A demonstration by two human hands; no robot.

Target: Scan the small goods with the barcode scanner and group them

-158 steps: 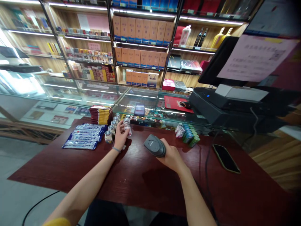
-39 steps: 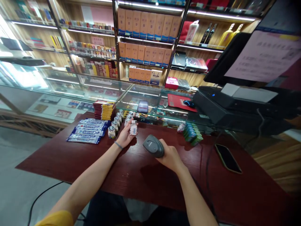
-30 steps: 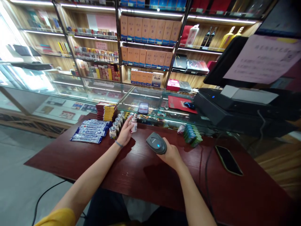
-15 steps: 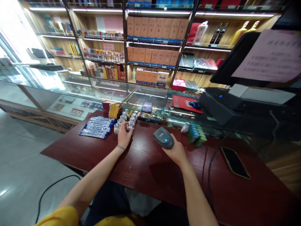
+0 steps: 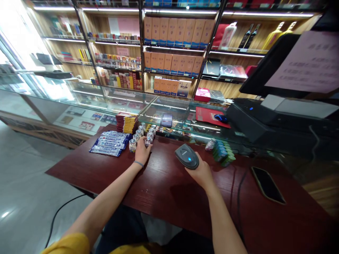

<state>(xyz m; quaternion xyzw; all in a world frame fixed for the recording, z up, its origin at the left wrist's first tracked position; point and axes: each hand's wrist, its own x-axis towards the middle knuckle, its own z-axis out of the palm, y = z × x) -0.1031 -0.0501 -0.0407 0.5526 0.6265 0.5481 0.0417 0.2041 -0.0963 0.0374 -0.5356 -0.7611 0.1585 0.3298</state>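
My right hand (image 5: 202, 171) is wrapped round the handle of a dark grey barcode scanner (image 5: 186, 156), held above the table with a blue light lit on top. At the front of two rows of small silver-capped bottles (image 5: 132, 145), my left hand (image 5: 143, 152) has its fingers closed around the nearest bottle of the right row (image 5: 148, 141). That bottle stands on the dark red wooden table (image 5: 159, 183). Left of the bottles lie blue-and-white long packets (image 5: 109, 143), overlapping in a row. Behind them stands a stack of red and yellow packets (image 5: 125, 122).
Green and blue small tubs (image 5: 224, 152) stand in rows at the right, beside a pinkish small bottle (image 5: 210, 144). A phone (image 5: 268, 185) lies further right, near the scanner's cable. A glass display counter (image 5: 174, 109) borders the table's far edge; a black checkout terminal (image 5: 278, 118) rises at right.
The view has shifted slightly. Both hands keep nearly the same place, the left on the bottle and the right on the barcode scanner.
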